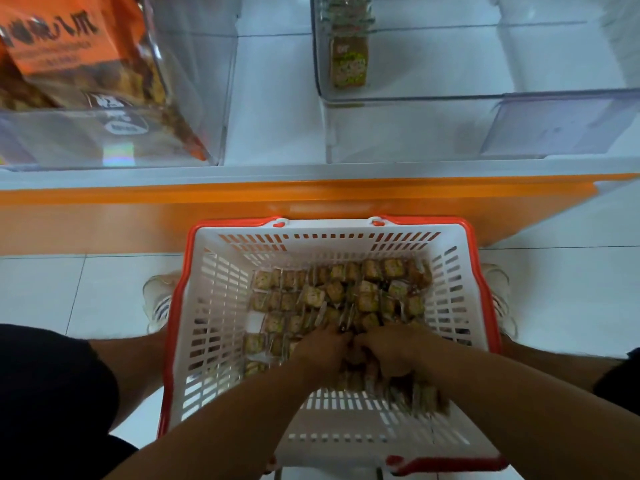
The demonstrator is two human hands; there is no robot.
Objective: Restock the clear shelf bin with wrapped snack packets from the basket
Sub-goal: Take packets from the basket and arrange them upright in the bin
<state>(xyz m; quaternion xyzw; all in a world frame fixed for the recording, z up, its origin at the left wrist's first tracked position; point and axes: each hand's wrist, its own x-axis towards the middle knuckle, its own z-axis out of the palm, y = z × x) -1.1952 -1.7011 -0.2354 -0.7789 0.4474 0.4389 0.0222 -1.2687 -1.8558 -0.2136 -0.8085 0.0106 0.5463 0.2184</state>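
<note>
Where white floor tiles [114,292] spread, an orange shelf edge [242,199] runs.

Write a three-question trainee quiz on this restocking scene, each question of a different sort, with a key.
1. True or false: both hands, left hand and right hand, are down among the small wrapped snack packets in the white slotted plastic basket with red rim.
2. Multiple choice: the clear plastic shelf bin on the right holds A) a full load, B) a few packets at its left wall, C) large orange bags.
3. Fill in: the large orange snack bag sits in the bin on the ____.

Key: 1 true; 2 B; 3 left.
</note>
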